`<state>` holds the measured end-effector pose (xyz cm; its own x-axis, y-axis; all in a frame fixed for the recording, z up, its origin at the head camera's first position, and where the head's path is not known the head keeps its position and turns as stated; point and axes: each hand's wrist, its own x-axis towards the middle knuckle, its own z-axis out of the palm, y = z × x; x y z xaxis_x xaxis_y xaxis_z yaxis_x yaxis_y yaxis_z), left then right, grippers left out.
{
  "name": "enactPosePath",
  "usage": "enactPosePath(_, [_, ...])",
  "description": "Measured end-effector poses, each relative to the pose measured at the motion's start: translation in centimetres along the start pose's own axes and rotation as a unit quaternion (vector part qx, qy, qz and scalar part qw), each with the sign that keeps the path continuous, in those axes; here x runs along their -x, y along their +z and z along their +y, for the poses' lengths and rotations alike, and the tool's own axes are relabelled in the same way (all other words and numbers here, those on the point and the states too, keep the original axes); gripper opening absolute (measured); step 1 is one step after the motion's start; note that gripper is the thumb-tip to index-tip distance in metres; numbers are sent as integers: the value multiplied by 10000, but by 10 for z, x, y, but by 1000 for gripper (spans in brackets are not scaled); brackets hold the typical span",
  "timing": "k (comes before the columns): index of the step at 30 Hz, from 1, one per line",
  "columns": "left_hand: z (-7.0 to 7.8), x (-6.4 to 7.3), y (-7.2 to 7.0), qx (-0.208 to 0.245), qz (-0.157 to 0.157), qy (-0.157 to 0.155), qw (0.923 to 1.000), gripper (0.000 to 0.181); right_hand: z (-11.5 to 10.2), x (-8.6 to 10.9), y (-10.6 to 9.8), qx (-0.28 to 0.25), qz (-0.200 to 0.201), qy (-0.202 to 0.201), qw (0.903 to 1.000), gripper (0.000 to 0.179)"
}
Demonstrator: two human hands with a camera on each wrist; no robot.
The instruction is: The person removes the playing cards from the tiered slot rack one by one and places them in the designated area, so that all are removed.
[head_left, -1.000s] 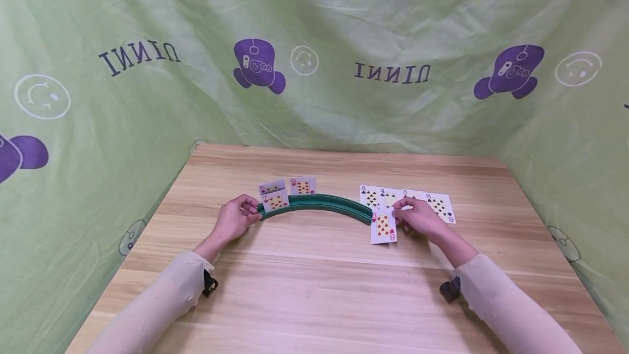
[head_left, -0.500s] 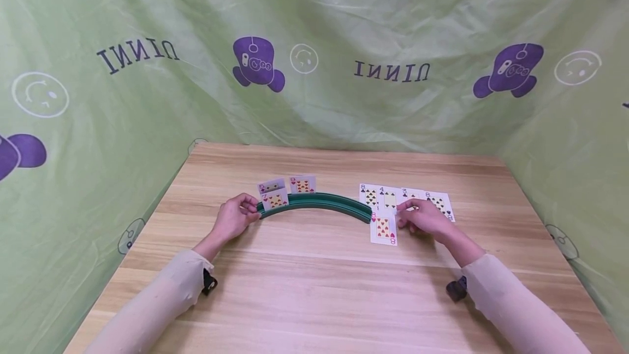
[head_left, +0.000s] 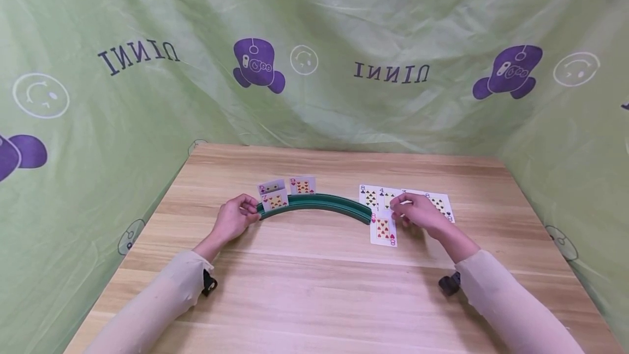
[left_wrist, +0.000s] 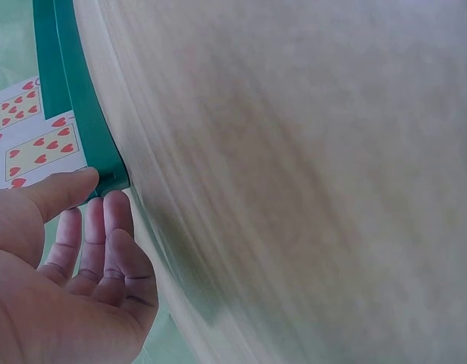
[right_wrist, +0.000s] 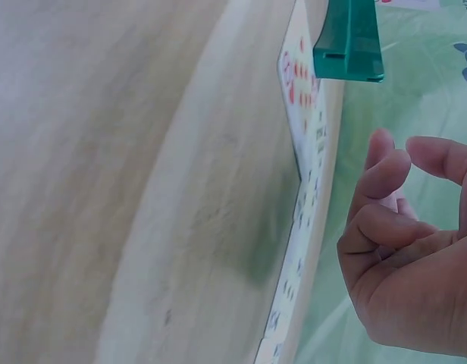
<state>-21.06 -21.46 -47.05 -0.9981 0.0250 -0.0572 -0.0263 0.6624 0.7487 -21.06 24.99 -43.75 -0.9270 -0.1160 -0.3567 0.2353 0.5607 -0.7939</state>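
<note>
At the left end of a curved green card holder (head_left: 329,201) my left hand (head_left: 233,219) grips the rail, thumb on one side and fingertips on the other in the left wrist view. A seven of hearts (head_left: 276,201) stands in the holder before a five (head_left: 270,186); a nine of hearts (head_left: 303,185) stands farther right. Over the cards on the right hovers my right hand (head_left: 416,213), fingers bent and a gap between thumb and forefinger (right_wrist: 385,174), nothing held. Beneath it, an eight of hearts (head_left: 383,229) lies by the holder's right end, tilted in the right wrist view.
An eight of clubs (head_left: 370,196), a four (head_left: 389,200) and another eight (head_left: 439,205) lie in an overlapping row on the wooden table (head_left: 304,288). My right hand partly covers the row. Green printed cloth (head_left: 314,102) hangs behind and at both sides.
My right hand has let go of the eight of hearts, shifted slightly right, then come back left above the cards. My left hand has stayed at the holder's end.
</note>
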Motion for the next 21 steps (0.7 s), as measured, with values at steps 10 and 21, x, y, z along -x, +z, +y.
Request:
enactPosePath(10, [1, 0, 0, 40, 3, 6, 10000, 25, -14, -5, 7, -88, -94, -196, 9997, 34])
enactPosePath(21, [1, 1, 1, -38, 58, 32, 10000, 25, -26, -9, 16, -307, -208, -370, 9986, 34])
